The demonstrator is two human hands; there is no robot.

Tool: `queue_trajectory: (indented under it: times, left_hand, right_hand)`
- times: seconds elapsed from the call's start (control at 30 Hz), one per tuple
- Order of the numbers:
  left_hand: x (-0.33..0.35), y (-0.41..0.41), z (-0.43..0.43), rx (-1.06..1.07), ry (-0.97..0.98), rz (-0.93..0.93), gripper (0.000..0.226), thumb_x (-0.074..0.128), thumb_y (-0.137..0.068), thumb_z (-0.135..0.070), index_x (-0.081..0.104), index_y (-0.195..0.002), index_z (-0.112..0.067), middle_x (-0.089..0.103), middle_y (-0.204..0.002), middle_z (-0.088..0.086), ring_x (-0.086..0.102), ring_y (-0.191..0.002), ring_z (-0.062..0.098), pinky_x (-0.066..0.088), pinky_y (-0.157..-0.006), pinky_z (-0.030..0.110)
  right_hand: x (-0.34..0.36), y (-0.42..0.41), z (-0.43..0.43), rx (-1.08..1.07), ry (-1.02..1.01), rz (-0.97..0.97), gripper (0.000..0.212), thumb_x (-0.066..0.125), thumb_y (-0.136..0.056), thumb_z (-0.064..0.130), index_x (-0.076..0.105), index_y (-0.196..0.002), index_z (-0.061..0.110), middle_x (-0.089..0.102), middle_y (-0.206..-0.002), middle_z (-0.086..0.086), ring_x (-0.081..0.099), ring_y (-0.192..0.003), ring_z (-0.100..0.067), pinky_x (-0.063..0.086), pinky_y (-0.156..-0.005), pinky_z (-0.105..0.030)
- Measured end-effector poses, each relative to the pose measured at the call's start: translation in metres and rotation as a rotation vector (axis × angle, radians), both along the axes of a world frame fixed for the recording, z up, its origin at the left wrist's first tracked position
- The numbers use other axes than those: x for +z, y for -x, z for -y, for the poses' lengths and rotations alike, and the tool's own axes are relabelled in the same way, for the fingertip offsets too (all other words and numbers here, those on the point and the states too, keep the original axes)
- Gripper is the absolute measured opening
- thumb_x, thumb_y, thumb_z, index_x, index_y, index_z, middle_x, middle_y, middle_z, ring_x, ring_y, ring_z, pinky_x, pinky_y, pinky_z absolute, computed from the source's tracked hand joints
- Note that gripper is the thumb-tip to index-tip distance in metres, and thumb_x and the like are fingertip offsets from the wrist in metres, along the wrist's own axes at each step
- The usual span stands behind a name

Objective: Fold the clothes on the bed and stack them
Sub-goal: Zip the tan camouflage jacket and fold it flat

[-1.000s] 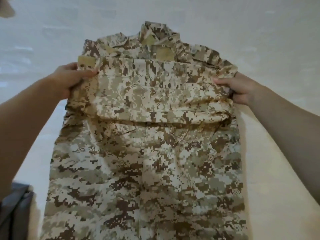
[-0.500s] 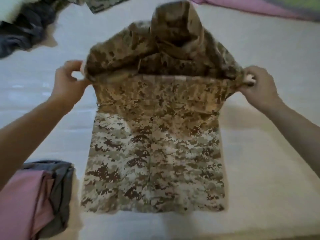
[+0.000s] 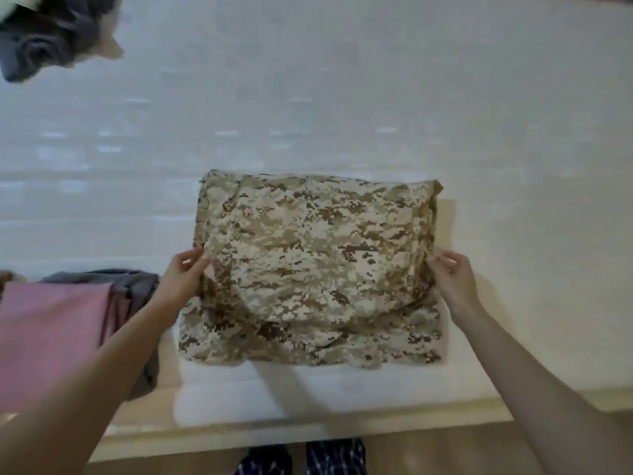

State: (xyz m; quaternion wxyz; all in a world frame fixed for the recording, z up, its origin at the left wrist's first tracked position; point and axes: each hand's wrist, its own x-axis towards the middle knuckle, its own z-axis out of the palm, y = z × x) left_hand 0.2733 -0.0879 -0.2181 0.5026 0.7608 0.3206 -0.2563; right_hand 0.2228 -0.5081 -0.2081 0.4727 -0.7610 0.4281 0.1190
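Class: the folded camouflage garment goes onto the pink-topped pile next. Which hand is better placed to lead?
Probably the left hand: it pinches the camouflage garment on the edge beside the pink-topped pile; the right hand is farther.

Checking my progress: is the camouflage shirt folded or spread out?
Folded: the camouflage shirt is a compact rectangle, top layer doubled over the lower; left hand and right hand hold its sides.
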Motion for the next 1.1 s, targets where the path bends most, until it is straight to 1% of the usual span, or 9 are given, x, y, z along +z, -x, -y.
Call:
queue_trajectory:
  times: [0.1,0.17,0.3,0.4,0.6,0.73,0.87,1.0,1.1]
  left_hand:
    - [0.004,0.000,0.009,-0.007,0.073,-0.063,0.055,0.069,-0.076,-0.051,0.056,-0.120,-0.020,0.066,-0.099,0.000,0.062,-0.085,0.016,0.050,-0.073,0.030]
    - [0.004,-0.001,0.012,0.055,0.148,-0.140,0.060,0.074,-0.074,-0.046,0.057,-0.122,-0.014,0.067,-0.106,0.003,0.064,-0.097,0.022,0.052,-0.080,0.034]
    - [0.007,0.001,0.018,0.114,0.252,-0.182,0.054,0.075,-0.076,-0.039,0.053,-0.120,-0.016,0.069,-0.100,0.004,0.067,-0.088,0.022,0.054,-0.064,0.031]
    - [0.013,0.003,0.023,0.179,0.359,-0.200,0.042,0.069,-0.083,-0.032,0.054,-0.118,-0.014,0.073,-0.095,0.009,0.071,-0.083,0.026,0.056,-0.060,0.033]
    - [0.028,0.014,-0.002,0.224,0.541,-0.203,0.053,0.075,-0.064,-0.032,0.056,-0.109,-0.011,0.075,-0.094,0.009,0.073,-0.080,0.025,0.058,-0.056,0.033]
    - [0.003,0.043,-0.015,0.181,0.378,-0.259,0.063,0.078,-0.065,-0.033,0.056,-0.120,-0.012,0.071,-0.106,0.012,0.070,-0.092,0.031,0.058,-0.067,0.038]
    - [-0.018,0.051,-0.016,0.046,0.150,-0.240,0.053,0.073,-0.079,-0.027,0.056,-0.125,-0.008,0.069,-0.098,0.009,0.066,-0.081,0.024,0.054,-0.062,0.032]
    - [-0.004,0.018,-0.007,-0.047,0.144,-0.175,0.082,0.074,-0.059,-0.059,0.056,-0.122,-0.011,0.069,-0.109,0.014,0.066,-0.097,0.030,0.053,-0.085,0.043]
    - [0.002,-0.018,0.010,0.001,0.139,-0.085,0.069,0.065,-0.079,-0.053,0.052,-0.130,-0.007,0.066,-0.105,0.024,0.067,-0.094,0.034,0.056,-0.080,0.045]
  right_hand:
    - [0.000,-0.013,-0.003,0.042,-0.086,-0.062,0.063,0.068,-0.085,0.033,0.039,-0.137,0.011,0.051,-0.133,-0.006,0.052,-0.109,-0.018,0.042,-0.084,-0.027]
    - [0.001,-0.018,-0.002,0.122,-0.058,-0.089,0.057,0.070,-0.082,0.035,0.051,-0.129,0.010,0.059,-0.125,-0.006,0.057,-0.102,-0.019,0.044,-0.082,-0.027]
    - [0.009,-0.019,-0.002,0.200,-0.195,-0.107,0.042,0.072,-0.080,0.035,0.059,-0.115,0.016,0.066,-0.106,0.001,0.062,-0.088,-0.010,0.049,-0.073,-0.024]
    - [0.010,-0.008,-0.005,0.067,-0.541,-0.110,0.049,0.068,-0.083,0.016,0.050,-0.128,0.012,0.067,-0.111,-0.005,0.065,-0.098,-0.019,0.052,-0.086,-0.037]
    - [0.019,0.017,0.014,-0.301,-0.732,0.053,0.050,0.072,-0.067,0.018,0.059,-0.114,0.007,0.072,-0.101,-0.014,0.070,-0.090,-0.027,0.057,-0.062,-0.032]
    - [0.003,0.049,0.008,-0.229,-0.615,-0.084,0.041,0.068,-0.082,0.016,0.057,-0.121,0.009,0.066,-0.117,-0.014,0.065,-0.104,-0.029,0.054,-0.085,-0.042]
    - [-0.007,0.053,0.001,-0.142,-0.357,-0.199,0.064,0.069,-0.084,0.033,0.042,-0.138,0.011,0.051,-0.137,-0.011,0.050,-0.123,-0.030,0.037,-0.106,-0.052]
    - [-0.005,0.022,-0.002,-0.124,-0.189,-0.050,0.063,0.063,-0.080,0.054,0.055,-0.128,0.014,0.062,-0.118,-0.001,0.056,-0.084,-0.002,0.043,-0.068,-0.020]
    - [0.001,-0.018,0.000,-0.040,-0.254,-0.039,0.067,0.066,-0.074,0.058,0.057,-0.125,0.015,0.067,-0.107,0.003,0.063,-0.084,-0.009,0.049,-0.070,-0.024]
